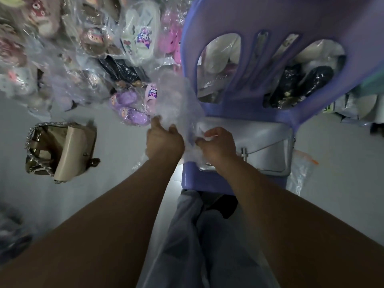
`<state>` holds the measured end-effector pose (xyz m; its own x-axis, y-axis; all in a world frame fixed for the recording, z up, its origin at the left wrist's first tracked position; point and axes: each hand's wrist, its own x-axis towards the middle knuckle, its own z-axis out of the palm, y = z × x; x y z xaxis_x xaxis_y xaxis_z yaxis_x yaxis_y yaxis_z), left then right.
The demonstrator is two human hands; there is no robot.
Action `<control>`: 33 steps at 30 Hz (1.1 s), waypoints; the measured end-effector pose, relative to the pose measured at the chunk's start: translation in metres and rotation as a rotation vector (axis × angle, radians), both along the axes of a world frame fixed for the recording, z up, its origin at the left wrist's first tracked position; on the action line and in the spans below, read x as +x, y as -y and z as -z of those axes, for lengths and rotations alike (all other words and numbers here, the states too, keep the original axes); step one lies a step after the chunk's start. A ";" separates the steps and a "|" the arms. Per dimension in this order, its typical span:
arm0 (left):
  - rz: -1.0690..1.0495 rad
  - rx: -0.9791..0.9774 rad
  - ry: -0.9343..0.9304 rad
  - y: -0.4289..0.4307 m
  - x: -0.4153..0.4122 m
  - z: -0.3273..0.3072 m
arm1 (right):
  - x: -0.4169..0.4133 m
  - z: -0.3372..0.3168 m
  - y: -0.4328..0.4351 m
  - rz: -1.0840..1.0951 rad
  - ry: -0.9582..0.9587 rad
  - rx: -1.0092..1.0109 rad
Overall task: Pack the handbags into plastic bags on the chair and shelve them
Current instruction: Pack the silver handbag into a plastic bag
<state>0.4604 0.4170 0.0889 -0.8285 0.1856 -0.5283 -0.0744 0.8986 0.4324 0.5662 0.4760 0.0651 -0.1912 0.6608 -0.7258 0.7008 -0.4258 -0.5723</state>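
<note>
Right hand (216, 146) pinches bag (176, 96) over handbag (267, 140).

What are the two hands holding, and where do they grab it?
A clear plastic bag. The left hand pinches its bunched lower edge; the right hand grips the plastic beside it, at the end of the silver handbag.

I see a silver flap handbag (264, 142) lying flat on the seat of the purple plastic chair (228, 23), clasp facing up. A crumpled clear plastic bag (176, 96) rises at its left end, pinched by the left hand (164, 140) and right hand (218, 146). Another clear bag with an orange strip (301, 171) hangs off the seat's right side. On the floor to the left lies a beige handbag (68, 150) with a chain strap.
</note>
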 end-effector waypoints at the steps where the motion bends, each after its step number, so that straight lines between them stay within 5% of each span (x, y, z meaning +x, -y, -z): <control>1: -0.002 -0.035 -0.116 0.002 -0.002 -0.002 | 0.001 0.000 -0.001 0.043 0.038 0.024; 6: 0.070 -0.057 -0.572 0.010 -0.008 -0.014 | 0.009 0.000 -0.011 0.192 -0.038 -0.080; 11: 0.271 -0.168 -0.685 0.018 -0.005 -0.005 | 0.029 0.012 -0.018 -0.005 0.088 0.280; 18: 0.435 -0.352 -0.525 0.029 0.020 0.013 | 0.026 0.021 -0.021 -0.831 0.270 0.333; 25: 0.479 -0.459 -0.420 0.056 0.016 0.035 | 0.013 0.033 -0.041 -1.022 0.440 0.250; 33: 0.429 -0.475 -0.363 0.080 0.000 0.042 | -0.002 0.040 -0.051 -1.169 0.555 0.398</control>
